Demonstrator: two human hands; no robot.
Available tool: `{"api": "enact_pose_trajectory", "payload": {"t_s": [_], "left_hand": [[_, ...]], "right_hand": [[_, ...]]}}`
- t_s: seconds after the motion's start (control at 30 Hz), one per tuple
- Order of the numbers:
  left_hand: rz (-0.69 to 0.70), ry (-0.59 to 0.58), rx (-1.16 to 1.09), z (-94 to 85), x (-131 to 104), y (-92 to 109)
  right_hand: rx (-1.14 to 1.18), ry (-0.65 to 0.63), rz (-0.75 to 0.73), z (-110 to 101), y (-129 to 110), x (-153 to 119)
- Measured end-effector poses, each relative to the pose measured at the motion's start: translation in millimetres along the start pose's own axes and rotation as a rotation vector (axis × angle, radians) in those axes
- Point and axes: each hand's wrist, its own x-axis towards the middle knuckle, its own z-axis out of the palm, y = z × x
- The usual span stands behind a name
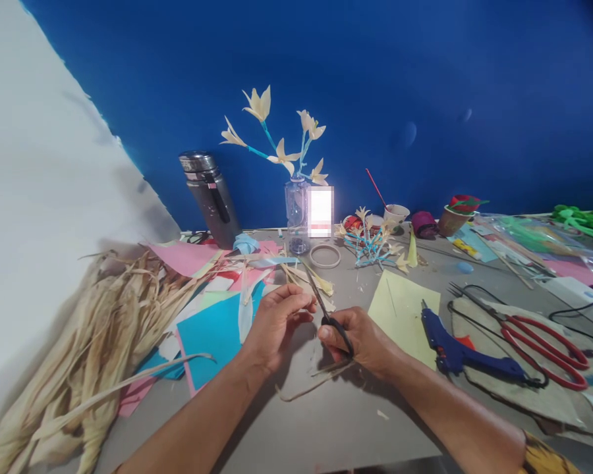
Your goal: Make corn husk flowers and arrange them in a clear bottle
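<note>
My right hand [360,339] grips a pair of scissors [344,334] with black handles, blades pointing up and away over the table. Close beside the blades, my left hand [278,322] has its thumb and fingertips pressed together; whatever it pinches, if anything, is too small to make out. A thin dry strip [301,395] curls out beneath my right hand. Just beyond the hands lie pale husk scraps [321,283]. Husk flowers [282,158] on blue stems stand in a clear plastic bottle [296,214] at the back.
Dried corn husks [74,349] are heaped at left beside coloured paper [210,336]. A dark flask [210,197] stands behind. Small flowers [370,243] and a tape ring [325,256] lie beyond. At right are yellow paper [402,309], a blue glue gun [464,352] and red-handled scissors [543,342].
</note>
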Motion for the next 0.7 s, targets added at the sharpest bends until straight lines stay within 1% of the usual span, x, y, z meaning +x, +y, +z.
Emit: {"api": "enact_pose_trajectory", "payload": {"t_s": [0.13, 0.2, 0.27, 0.33, 0.4, 0.43, 0.53, 0.6, 0.67, 0.7], "left_hand": [[0.004, -0.044, 0.017, -1.5, -0.1, -0.4], [0.017, -0.061, 0.038, -0.5, -1.5, 0.6], [-0.014, -0.11, 0.049, 1.4, -3.7, 2.2], [-0.078, -0.19, 0.039, 3.3, -5.8, 3.7], [-0.116, -0.24, 0.023, 4.6, -6.5, 4.8], [-0.116, -0.239, 0.014, 4.8, -6.3, 5.2], [-0.067, -0.166, -0.013, 4.7, -3.6, 6.2], [-0.035, -0.138, -0.026, 4.4, -1.5, 7.1], [-0.026, -0.133, -0.02, 4.1, -0.3, 8.0], [-0.022, -0.125, -0.011, 4.0, -0.1, 8.5]], "right_hand": [[0.02, 0.06, -0.03, -5.7, -1.8, 1.2], [0.03, 0.063, -0.027, -9.0, -3.4, 1.5], [0.011, 0.035, -0.016, -11.3, -4.8, 1.3], [-0.002, -0.009, -0.003, -12.6, -5.4, 0.7], [0.036, -0.06, 0.008, -12.8, -5.7, 0.0], [0.076, -0.081, 0.016, -12.5, -5.9, -0.1], [0.233, -0.114, 0.031, -10.5, -7.5, 1.7], [0.314, -0.121, 0.026, -8.9, -9.6, 4.3], [0.322, -0.064, 0.018, -9.3, -12.9, 6.0], [0.294, 0.002, 0.018, -11.1, -15.0, 5.5]]}}
